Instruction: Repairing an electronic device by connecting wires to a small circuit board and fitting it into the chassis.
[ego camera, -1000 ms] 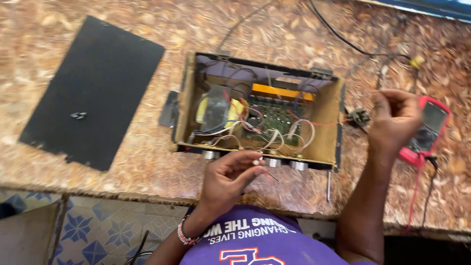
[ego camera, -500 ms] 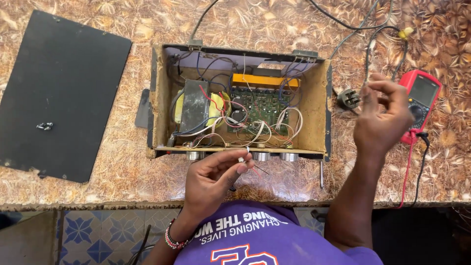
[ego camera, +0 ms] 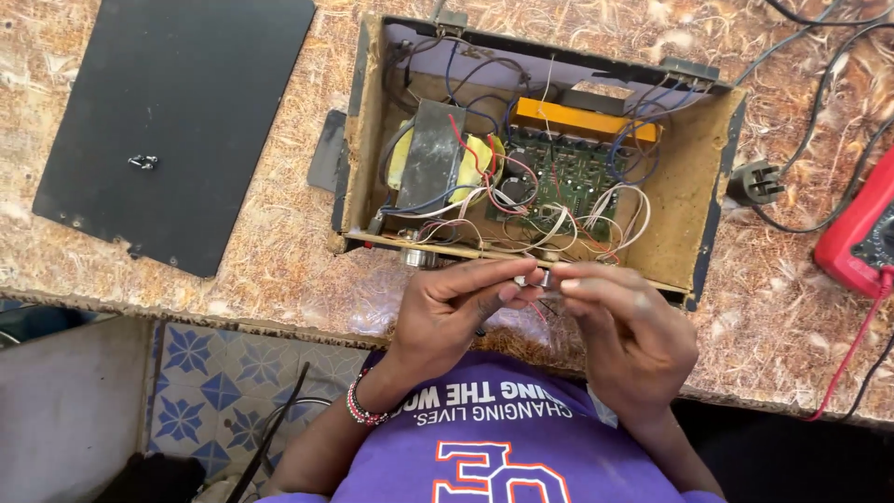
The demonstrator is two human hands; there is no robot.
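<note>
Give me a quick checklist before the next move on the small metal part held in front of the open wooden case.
1. Small silvery metal part pinched by both hands: ok.
2. Left hand and right hand meet at part: ok.
3. Open wooden case exposes green circuit board: ok.
4. Black flat panel set aside: ok.
5. Red multimeter within view: ok.
6. Black plug disconnected: cannot tell.

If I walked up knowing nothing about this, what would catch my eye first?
Probably the open wooden box in the middle of the table, full of tangled wires, with a green circuit board and a transformer inside. Just in front of it, the left hand and right hand meet, pinching a small metal part between their fingertips. A black panel lies at the far left, and a red meter at the right edge.
</note>
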